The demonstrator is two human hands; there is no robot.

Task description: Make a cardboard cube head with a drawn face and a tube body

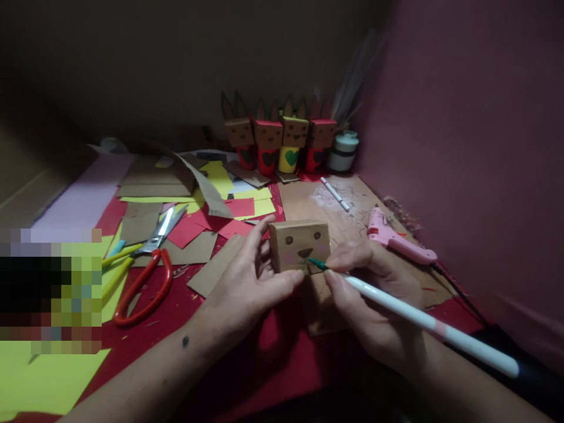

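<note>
Cardboard box [299,245]: small, brown, with a drawn face turned to the camera; held at centre of view just above the worktop [185,305], between both hands.
Left hand [251,276]: fingers curled round the box's left side, thumb along its lower edge.
Right hand [374,299]: fingers pressed together, pinching a pen [418,320].
Pen: white barrel, green tip touching the face beside the mouth.
Scissors [145,276]: red-handled, lying at left among paper scraps [240,207].
Glue gun [399,238]: pink, right of the box.
Figures [279,138]: four, cardboard, eared, in a row at the back.
</note>
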